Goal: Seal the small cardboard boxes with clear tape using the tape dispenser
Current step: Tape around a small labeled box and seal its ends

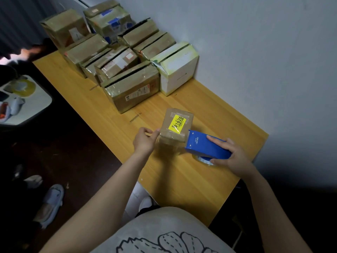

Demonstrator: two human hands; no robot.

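Small brown cardboard box (176,128), bearing a yellow barcode label on top, is located near the middle of the light wooden desk (182,179), just ahead of the person. A glossy film of clear tape is seen over its near face.

Left side of the box is held by the left hand (145,140); the grip is closed on the box edge with curled fingers and thumb.

Blue tape dispenser (206,146) is set with its front end touching the right side of the box. It is grasped by the right hand (231,154): the grip is wrapped round the body, index finger laid along the top. A roll of clear tape (203,159) is partly visible beneath the dispenser, close to the desk surface.

Further back, a cluster of taped brown cardboard boxes (127,84) is noted, some stacked. A white box (177,70) is placed at its right end, beside the pale wall (255,52).
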